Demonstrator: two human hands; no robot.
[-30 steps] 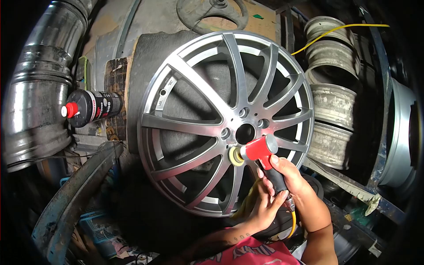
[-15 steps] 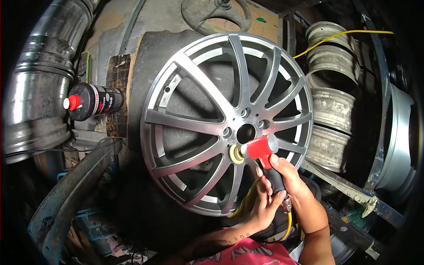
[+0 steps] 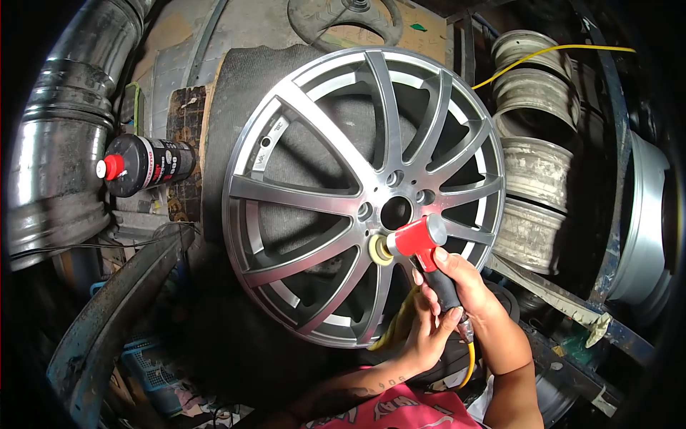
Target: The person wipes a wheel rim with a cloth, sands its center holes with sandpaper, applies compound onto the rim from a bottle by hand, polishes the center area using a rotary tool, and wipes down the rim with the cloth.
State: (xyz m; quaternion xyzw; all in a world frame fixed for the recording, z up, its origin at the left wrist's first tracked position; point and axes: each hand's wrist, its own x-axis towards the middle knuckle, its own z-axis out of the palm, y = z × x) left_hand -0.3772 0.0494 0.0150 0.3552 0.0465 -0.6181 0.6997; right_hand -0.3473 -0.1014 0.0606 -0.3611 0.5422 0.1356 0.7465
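A silver multi-spoke alloy wheel [image 3: 306, 187] lies face up in front of me. My right hand [image 3: 466, 282] is wrapped round the black grip of a small red air polisher [image 3: 416, 237]. Lower on the same grip, my left hand [image 3: 429, 334] also closes, its fingers partly hidden by the tool. The polisher's round pale-yellow pad [image 3: 380, 250] touches the wheel's face at the base of a lower spoke, just below left of the centre hole. A yellow air hose [image 3: 470, 365] runs down from the handle.
A black bottle with a red cap [image 3: 148, 164] lies on its side at the left, beside large shiny metal rims [image 3: 61, 154]. Stacked grey wheel barrels [image 3: 536, 171] stand at the right. Behind the wheel is a steering wheel [image 3: 389, 36]; a dark rubber mat [image 3: 239, 79] lies underneath.
The view has shifted slightly, so the wheel and bottle sit a little further left and up. Both hands keep their hold on the polisher, its pad near the same spot.
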